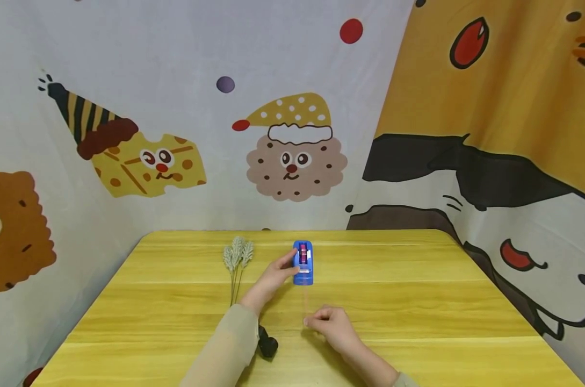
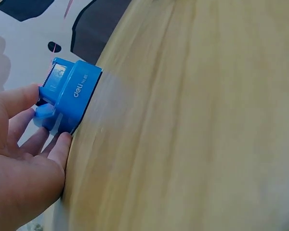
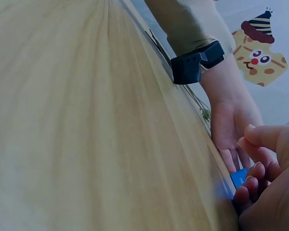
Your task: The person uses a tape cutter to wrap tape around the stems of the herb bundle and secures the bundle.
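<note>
A blue tape dispenser (image 1: 303,278) with a pink roll inside sits on the table, its cutting end toward me. My left hand (image 1: 273,274) grips it from the left side, thumb by the cutter and the other fingers along the side, as the left wrist view shows on the dispenser (image 2: 79,91). From the cutter a thin, see-through strip of tape (image 1: 306,301) runs toward me. Its near end is pinched between thumb and forefinger of my right hand (image 1: 336,327). In the right wrist view, the right hand (image 3: 274,178) hides most of the dispenser.
Pale artificial flower stems (image 1: 237,255) lie left of the dispenser, partly behind the left forearm. A black wrist camera (image 1: 267,344) is strapped to the left wrist. The wooden table (image 1: 408,301) ends at the back against a wall cloth with cartoon prints (image 1: 297,166).
</note>
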A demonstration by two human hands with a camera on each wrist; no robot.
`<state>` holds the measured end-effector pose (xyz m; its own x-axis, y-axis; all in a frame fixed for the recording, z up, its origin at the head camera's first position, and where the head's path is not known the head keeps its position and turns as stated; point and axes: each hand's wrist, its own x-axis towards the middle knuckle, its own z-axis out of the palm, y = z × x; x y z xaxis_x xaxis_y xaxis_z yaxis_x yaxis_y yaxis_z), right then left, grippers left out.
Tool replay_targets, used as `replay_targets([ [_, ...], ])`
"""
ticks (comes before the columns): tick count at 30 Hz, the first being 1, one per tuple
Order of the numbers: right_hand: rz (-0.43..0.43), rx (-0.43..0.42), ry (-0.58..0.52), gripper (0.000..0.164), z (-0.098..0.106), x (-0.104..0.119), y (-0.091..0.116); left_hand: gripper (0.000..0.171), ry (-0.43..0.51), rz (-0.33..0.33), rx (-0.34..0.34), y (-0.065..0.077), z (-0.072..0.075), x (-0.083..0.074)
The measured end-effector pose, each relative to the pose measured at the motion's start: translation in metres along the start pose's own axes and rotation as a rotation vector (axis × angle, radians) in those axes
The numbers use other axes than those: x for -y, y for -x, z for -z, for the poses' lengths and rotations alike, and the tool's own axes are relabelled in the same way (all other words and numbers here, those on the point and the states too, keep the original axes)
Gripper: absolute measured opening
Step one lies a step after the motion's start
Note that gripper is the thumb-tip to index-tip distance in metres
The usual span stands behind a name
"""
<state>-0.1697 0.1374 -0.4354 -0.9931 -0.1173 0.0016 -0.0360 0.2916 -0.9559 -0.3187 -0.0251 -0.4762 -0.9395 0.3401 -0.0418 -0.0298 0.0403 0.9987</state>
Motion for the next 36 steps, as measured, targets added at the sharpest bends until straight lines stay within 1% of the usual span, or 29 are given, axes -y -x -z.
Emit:
replay_targets([
  [5,-0.002,-0.001,-0.003,0.019,-0.001,-0.002,-0.002,0.055,-0.038,0.031,-0.010,0.001,0.002,-0.013],
  [7,-0.007,0.001,-0.005,0.019,-0.002,-0.009,-0.006,0.053,-0.057,0.042,0.003,0.003,0.007,-0.022],
  [8,-0.007,0.003,-0.007,0.020,-0.003,-0.014,-0.008,0.052,-0.074,0.036,0.011,0.005,0.011,-0.028],
  [11,-0.013,0.009,-0.011,0.020,-0.005,-0.029,-0.014,0.050,-0.113,0.019,0.035,0.014,0.027,-0.047],
  [13,-0.017,0.013,-0.020,0.020,-0.005,-0.036,-0.017,0.050,-0.148,0.004,0.033,0.021,0.041,-0.059],
  [15,-0.020,0.014,-0.032,0.019,-0.004,-0.039,-0.018,0.050,-0.177,0.002,0.012,0.028,0.055,-0.067],
  [17,-0.017,0.009,-0.037,0.020,-0.003,-0.040,-0.018,0.050,-0.211,0.011,-0.024,0.036,0.068,-0.071],
  [19,-0.016,0.005,-0.038,0.020,-0.002,-0.039,-0.018,0.049,-0.238,0.034,-0.065,0.043,0.080,-0.071],
  [21,-0.016,-0.001,-0.034,0.020,-0.002,-0.039,-0.018,0.049,-0.264,0.072,-0.112,0.050,0.091,-0.067],
  [24,-0.019,-0.004,-0.022,0.021,-0.001,-0.040,-0.018,0.047,-0.312,0.126,-0.180,0.060,0.103,-0.057],
  [27,-0.022,-0.008,-0.014,0.022,-0.001,-0.040,-0.018,0.045,-0.371,0.171,-0.240,0.070,0.111,-0.046],
  [31,-0.020,-0.010,-0.003,0.022,-0.001,-0.041,-0.019,0.034,-0.419,0.222,-0.279,0.080,0.116,-0.036],
  [36,-0.005,-0.008,0.016,0.021,-0.001,-0.040,-0.018,0.029,-0.433,0.258,-0.289,0.088,0.111,-0.031],
])
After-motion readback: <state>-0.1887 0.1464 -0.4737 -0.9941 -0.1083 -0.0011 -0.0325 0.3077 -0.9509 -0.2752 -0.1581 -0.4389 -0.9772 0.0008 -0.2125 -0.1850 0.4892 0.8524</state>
